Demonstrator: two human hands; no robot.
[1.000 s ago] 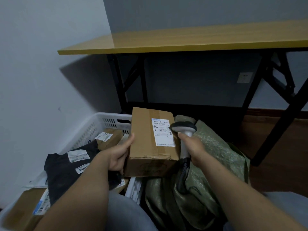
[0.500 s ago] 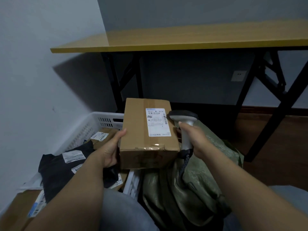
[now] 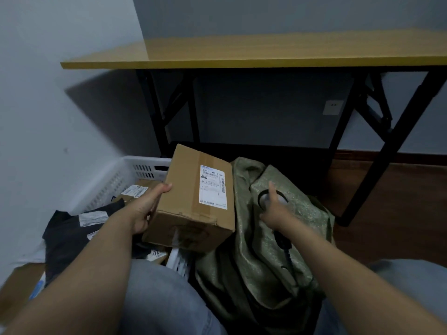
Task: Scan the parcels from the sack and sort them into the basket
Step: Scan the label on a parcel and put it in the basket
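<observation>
Over the near-right rim of the basket (image 3: 135, 163), cardboard box (image 3: 191, 213) hangs in the left grip (image 3: 142, 209): thumb on top, fingers curled under its left side. Change from half a second back: scanner (image 3: 272, 198) has pulled off the label (image 3: 212, 187) and now sits well right, above the green sack (image 3: 297, 238). My read is the scan is done and the drop into the basket comes next. Right grip (image 3: 273, 213) is blurred; it looks wrapped round the scanner handle, one digit up. Box long axis runs away from the person. Its label face is up and tipped toward the camera, barcode strip at the far end. Black bagged parcel (image 3: 72, 235) already lies in the basket.
</observation>
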